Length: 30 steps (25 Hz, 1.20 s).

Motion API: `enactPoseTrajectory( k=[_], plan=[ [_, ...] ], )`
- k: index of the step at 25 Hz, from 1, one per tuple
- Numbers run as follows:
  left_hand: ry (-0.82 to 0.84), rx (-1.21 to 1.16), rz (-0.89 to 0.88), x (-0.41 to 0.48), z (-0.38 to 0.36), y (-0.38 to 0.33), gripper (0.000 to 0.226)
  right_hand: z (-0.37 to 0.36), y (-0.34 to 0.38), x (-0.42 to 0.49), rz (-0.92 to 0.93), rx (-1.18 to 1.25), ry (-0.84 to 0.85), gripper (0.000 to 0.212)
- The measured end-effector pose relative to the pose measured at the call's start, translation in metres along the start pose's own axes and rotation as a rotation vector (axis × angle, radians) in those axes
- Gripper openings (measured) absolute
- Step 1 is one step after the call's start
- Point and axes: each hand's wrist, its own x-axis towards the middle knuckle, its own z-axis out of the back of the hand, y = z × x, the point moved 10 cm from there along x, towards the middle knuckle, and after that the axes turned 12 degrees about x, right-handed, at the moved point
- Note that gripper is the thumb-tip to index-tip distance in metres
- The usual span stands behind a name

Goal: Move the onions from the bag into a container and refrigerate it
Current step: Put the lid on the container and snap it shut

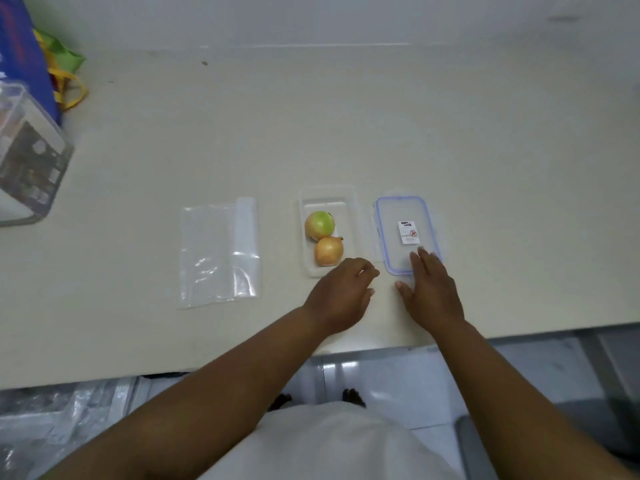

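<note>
Two onions lie in a clear rectangular container [350,216] near the table's front edge: a greenish onion [319,224] at the back and a yellow-brown onion [328,251] in front. The container's lid [394,216], clear with a blue seal and a small label, lies flat just to its right. An empty clear plastic bag [219,251] lies flat to the container's left. My left hand [341,294] hovers at the container's near right corner, fingers loosely curled, holding nothing. My right hand [431,287] rests spread on the lid's near end.
A blue bag with green and yellow handles [52,74] and a clear storage box [31,157] stand at the far left. The cream table [381,116] ends just in front of my body; tiled floor lies below.
</note>
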Motion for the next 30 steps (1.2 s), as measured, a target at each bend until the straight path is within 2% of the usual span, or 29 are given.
enactPoseTrajectory(
  k=[3,7,11,13,16,18,21,23,25,27,30],
  plan=[
    [0.21,0.041,-0.009,0.022,-0.048,-0.026,0.052,-0.016,-0.037,-0.007,-0.005,-0.108,0.135,0.069],
    [0.236,0.049,0.163,0.033,-0.077,-0.025,0.059,-0.011,-0.045,-0.055,0.03,-0.055,0.017,0.063],
    [0.232,0.08,0.324,0.031,-0.089,-0.018,0.055,-0.005,-0.044,-0.11,0.069,0.038,-0.094,0.042],
    [0.251,0.058,0.351,0.029,-0.095,-0.02,0.057,0.004,-0.059,-0.114,-0.049,0.199,-0.18,0.035],
    [0.275,-0.063,0.415,0.026,-0.099,-0.02,0.062,0.013,-0.101,-0.104,-0.438,0.604,-0.255,0.049],
    [0.273,-0.137,0.486,0.023,-0.098,-0.016,0.07,0.015,-0.117,-0.091,-0.587,0.673,-0.193,0.059],
    [0.326,-0.182,0.679,0.014,-0.098,-0.001,0.081,0.009,-0.126,-0.087,-0.693,0.745,-0.092,0.066],
    [0.4,-0.216,0.744,0.004,-0.103,0.005,0.083,0.001,-0.131,-0.096,-0.748,0.822,-0.083,0.054],
    [0.446,-0.259,0.727,-0.007,-0.106,0.004,0.081,-0.008,-0.13,-0.107,-0.745,0.855,-0.092,0.029],
    [0.399,-0.283,0.676,-0.013,-0.1,-0.001,0.07,-0.008,-0.125,-0.116,-0.707,0.883,-0.147,0.019],
    [0.125,-0.336,0.566,-0.008,-0.061,-0.017,0.06,0.02,-0.11,-0.117,-0.596,0.902,-0.333,0.012]
  ],
)
